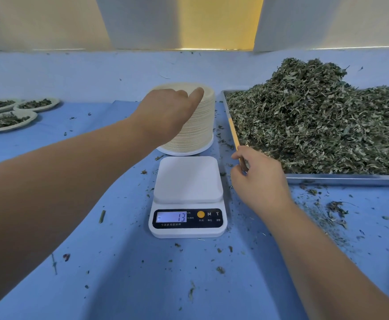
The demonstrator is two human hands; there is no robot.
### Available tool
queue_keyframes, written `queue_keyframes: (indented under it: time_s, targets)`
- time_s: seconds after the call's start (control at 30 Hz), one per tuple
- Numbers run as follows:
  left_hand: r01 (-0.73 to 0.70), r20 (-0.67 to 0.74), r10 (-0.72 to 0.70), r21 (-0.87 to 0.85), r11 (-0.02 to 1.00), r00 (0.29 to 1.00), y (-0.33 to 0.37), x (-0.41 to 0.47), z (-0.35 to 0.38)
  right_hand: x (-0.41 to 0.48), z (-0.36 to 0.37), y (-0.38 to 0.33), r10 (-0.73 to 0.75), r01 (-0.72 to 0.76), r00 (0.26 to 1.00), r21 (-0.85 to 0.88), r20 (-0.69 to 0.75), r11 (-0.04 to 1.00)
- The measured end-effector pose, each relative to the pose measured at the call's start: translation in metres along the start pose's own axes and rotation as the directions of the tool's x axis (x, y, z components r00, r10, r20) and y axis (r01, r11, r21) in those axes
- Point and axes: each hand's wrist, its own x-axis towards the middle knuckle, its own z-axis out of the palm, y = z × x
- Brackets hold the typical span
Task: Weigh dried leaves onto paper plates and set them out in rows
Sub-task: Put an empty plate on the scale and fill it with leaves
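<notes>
The one wide-angle camera sat on the person's head, looking forward and down along both bare forearms. It was close: the arms filled the lower corners, while the left hand (pixel 165 112), on top of the stack of plates (pixel 202 130), and the right hand (pixel 258 179), at the tray (pixel 339 179) corner, lay near mid-frame. The scale (pixel 187 181) sat between the hands, nearer the camera. Beyond the left hand the view reached the wall (pixel 142 21); the tray ran out of frame to the right of the right hand.
</notes>
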Motion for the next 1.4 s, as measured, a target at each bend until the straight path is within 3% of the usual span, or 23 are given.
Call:
queue_keyframes:
  time_s: [0.17,0.37,0.47,0.53,0.6,0.67,0.77,0.9,1.03,1.2,1.4]
  targets:
    - [0.012,-0.090,-0.018,-0.064,0.998,0.996,-0.004,-0.001,0.001,0.000,0.001,0.002,0.015,-0.015,1.000,0.009,0.003,1.000]
    - [0.071,-0.092,-0.080,-0.095,0.993,0.993,-0.009,0.005,0.000,0.000,0.002,0.001,0.020,-0.020,1.000,0.003,0.011,1.000]
    - [0.194,-0.108,-0.217,-0.192,0.962,0.970,-0.011,0.008,-0.001,0.001,0.001,0.001,0.031,-0.031,0.999,0.014,0.016,0.999]
    - [0.359,-0.062,-0.415,-0.396,0.845,0.908,-0.010,0.009,0.000,0.000,0.001,0.001,0.041,-0.042,0.999,0.014,0.022,0.999]
    - [0.476,0.012,-0.610,-0.637,0.606,0.792,-0.006,0.006,0.001,0.000,0.000,0.000,0.054,-0.054,0.998,0.023,0.027,0.998]
    - [0.475,0.068,-0.718,-0.792,0.384,0.693,0.001,-0.002,0.004,0.000,0.000,-0.002,0.061,-0.062,0.998,0.051,0.022,0.997]
    - [0.440,0.140,-0.760,-0.874,0.205,0.634,0.014,-0.016,0.006,0.000,0.000,-0.001,0.081,-0.081,0.997,0.110,0.003,0.991]
    - [0.371,0.152,-0.754,-0.920,0.129,0.640,0.024,-0.038,0.001,0.002,0.001,0.000,0.146,-0.133,0.989,0.256,-0.030,0.957]
    - [0.307,0.125,-0.714,-0.943,0.131,0.689,0.030,-0.064,-0.007,0.003,0.002,0.002,0.164,-0.140,0.985,0.293,-0.058,0.946]
    - [0.251,0.113,-0.644,-0.960,0.126,0.757,0.040,-0.098,-0.008,0.000,0.001,-0.001,0.098,-0.057,0.991,0.367,-0.094,0.929]
    - [0.296,0.181,-0.629,-0.951,0.083,0.756,0.038,-0.124,0.007,-0.009,0.004,-0.013,-0.040,0.048,0.999,0.289,-0.035,0.956]
